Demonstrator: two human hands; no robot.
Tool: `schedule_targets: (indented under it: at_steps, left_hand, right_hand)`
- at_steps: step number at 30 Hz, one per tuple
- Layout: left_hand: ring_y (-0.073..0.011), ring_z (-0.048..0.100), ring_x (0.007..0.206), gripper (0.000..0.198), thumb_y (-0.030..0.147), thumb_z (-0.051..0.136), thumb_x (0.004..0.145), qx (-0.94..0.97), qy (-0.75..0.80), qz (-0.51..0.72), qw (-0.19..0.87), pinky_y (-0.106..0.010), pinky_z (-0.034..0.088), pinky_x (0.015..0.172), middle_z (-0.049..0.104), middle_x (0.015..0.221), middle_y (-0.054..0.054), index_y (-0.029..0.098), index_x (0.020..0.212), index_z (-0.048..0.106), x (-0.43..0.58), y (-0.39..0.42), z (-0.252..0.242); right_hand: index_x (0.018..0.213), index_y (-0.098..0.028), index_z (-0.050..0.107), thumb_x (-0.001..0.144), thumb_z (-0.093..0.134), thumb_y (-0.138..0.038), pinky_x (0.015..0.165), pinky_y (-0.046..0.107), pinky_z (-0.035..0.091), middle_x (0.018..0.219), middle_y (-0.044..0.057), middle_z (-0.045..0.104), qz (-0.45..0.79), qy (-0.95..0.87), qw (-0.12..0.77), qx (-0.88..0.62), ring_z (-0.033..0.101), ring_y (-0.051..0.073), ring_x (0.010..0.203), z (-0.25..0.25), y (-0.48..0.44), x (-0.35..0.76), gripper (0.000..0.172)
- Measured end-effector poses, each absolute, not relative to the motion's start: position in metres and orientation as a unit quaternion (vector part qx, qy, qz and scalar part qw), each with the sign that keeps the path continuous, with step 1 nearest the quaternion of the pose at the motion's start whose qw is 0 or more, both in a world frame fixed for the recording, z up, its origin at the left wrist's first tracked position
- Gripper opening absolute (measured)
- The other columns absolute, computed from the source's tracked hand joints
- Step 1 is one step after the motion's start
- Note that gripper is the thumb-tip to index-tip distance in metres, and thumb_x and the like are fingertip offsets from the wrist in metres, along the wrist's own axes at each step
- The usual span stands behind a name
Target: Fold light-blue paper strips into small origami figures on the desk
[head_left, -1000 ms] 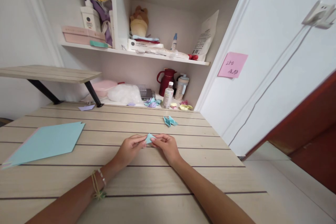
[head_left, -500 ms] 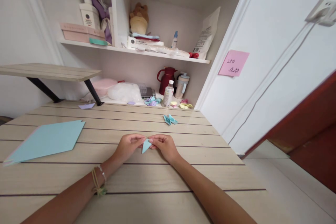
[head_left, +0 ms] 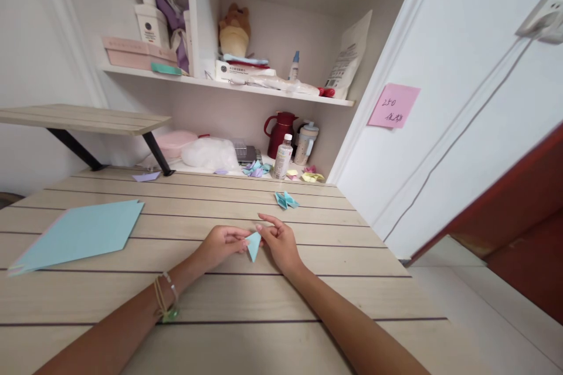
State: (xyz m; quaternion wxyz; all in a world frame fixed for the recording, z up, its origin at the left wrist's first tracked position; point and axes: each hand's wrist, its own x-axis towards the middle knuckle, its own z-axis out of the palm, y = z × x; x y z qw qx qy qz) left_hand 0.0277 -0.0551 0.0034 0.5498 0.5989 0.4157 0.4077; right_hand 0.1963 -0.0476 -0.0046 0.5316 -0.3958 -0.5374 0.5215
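Left hand pinches the paper; can't tell if the right hand grips too. Looks part-folded, one folded piece seems done, flat sheets left.

The folded piece is thin paper, smooth and matt, as are the stacked sheets and the pink note. The desk has a smooth wood-grain surface with a faint sheen. The jug looks hard and glossy; the bottle is see-through plastic; the bag is thin, cloudy plastic. The toy looks like soft plush cloth, and the shelf is smooth white board
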Motion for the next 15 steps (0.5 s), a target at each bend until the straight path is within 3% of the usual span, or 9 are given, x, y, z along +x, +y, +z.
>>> schedule_targets:
  at_steps: [3,5,7,11,15]
  left_hand:
    - [-0.0181,0.066,0.064,0.024,0.028,0.069,0.063,0.6,0.428,0.414,0.534,-0.029,0.052,0.063,0.071,0.067,-0.007,0.011,0.081,0.068,0.03,-0.057,0.003]
    - [-0.0182,0.066,0.064,0.022,0.028,0.069,0.063,0.583,0.443,0.434,0.524,-0.029,0.052,0.063,0.071,0.067,-0.007,0.011,0.077,0.067,0.032,-0.059,0.004]
    - [-0.0185,0.066,0.064,0.022,0.028,0.069,0.062,0.571,0.453,0.449,0.516,-0.03,0.052,0.063,0.071,0.068,-0.008,0.011,0.075,0.067,0.033,-0.06,0.006]
    - [-0.0189,0.066,0.066,0.021,0.028,0.071,0.06,0.591,0.448,0.456,0.492,-0.03,0.051,0.066,0.072,0.07,-0.008,0.011,0.073,0.067,0.037,-0.063,0.007]
    - [-0.018,0.065,0.064,0.019,0.027,0.07,0.061,0.594,0.446,0.46,0.486,-0.029,0.051,0.065,0.071,0.067,-0.007,0.012,0.071,0.066,0.038,-0.064,0.005]
  right_hand:
    - [0.08,-0.016,0.062,0.073,0.055,-0.048,0.048,0.023,0.04,0.049,-0.003,0.053,0.47,-0.57,0.52,-0.429,0.05,0.012,0.046,-0.003,-0.048,0.196,0.033]
    - [0.059,-0.017,0.056,0.079,0.046,-0.05,0.046,0.023,0.036,0.047,-0.002,0.05,0.408,-0.607,0.501,-0.462,0.047,0.011,0.045,-0.001,-0.049,0.195,0.039]
    - [0.049,-0.019,0.047,0.081,0.041,-0.049,0.046,0.023,0.031,0.044,-0.003,0.045,0.338,-0.641,0.487,-0.487,0.042,0.011,0.043,0.001,-0.051,0.194,0.045]
    - [0.054,-0.02,0.044,0.086,0.035,-0.043,0.046,0.023,0.026,0.047,-0.004,0.039,0.236,-0.677,0.491,-0.495,0.036,0.011,0.045,0.005,-0.056,0.191,0.04]
    - [0.059,-0.02,0.044,0.09,0.027,-0.037,0.048,0.023,0.026,0.051,-0.004,0.042,0.175,-0.709,0.478,-0.487,0.038,0.012,0.047,0.006,-0.059,0.19,0.039]
